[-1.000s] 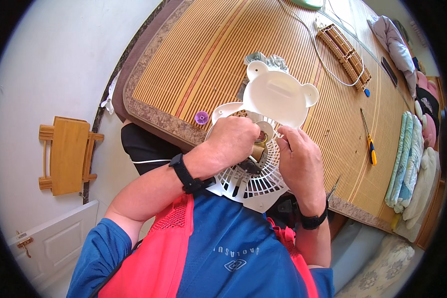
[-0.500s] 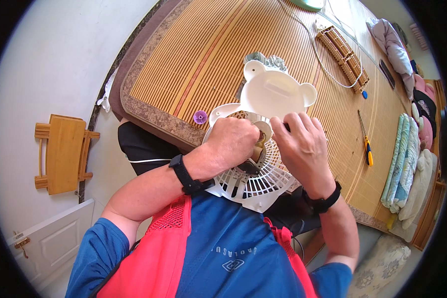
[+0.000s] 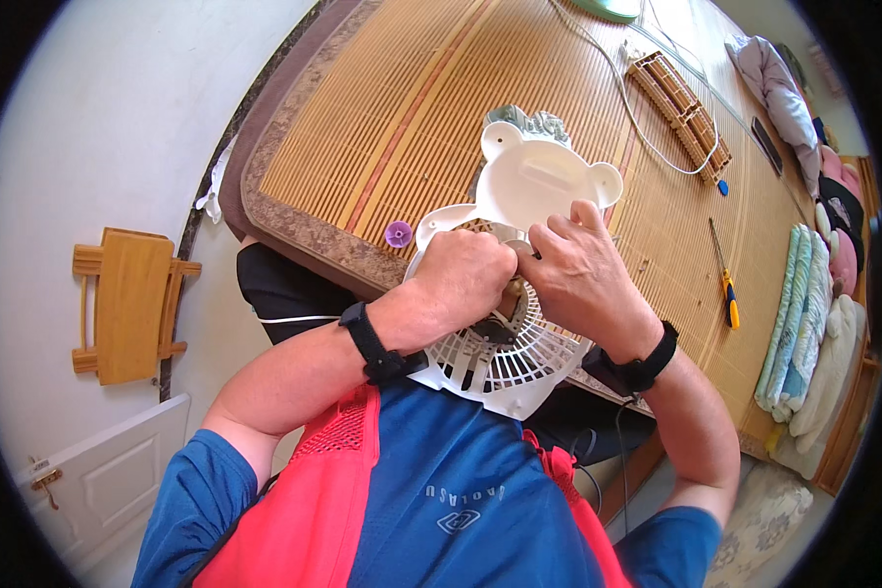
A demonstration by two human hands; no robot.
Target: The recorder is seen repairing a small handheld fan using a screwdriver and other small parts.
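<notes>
On my lap at the mat's edge sits a white plastic fan housing (image 3: 515, 404) with a slotted round grille and a bear-shaped end plate (image 3: 537, 186). Inside it, a dark motor-like part (image 3: 495, 330) shows below my hands. My left hand (image 3: 461, 279) is closed in a fist over the middle of the housing. Right beside it, my right hand (image 3: 588, 284) pinches with thumb and index finger, its other fingers curled and raised. The fingertips meet, and whatever they grip is hidden. A small purple knob-like part (image 3: 399, 234) lies left of the housing.
A yellow-and-black screwdriver (image 3: 729, 299) lies to the right on the bamboo mat (image 3: 392, 108). Farther back are a brown slatted rack (image 3: 684, 118), a white cord (image 3: 621, 88) and a dark phone (image 3: 766, 147). Folded bedding (image 3: 792, 318) lines the right side; a wooden stool (image 3: 132, 306) stands left.
My right hand has shifted left and turned, its thumb and index finger now against my left hand's fingertips. The left hand and the housing stay nearly in place.
</notes>
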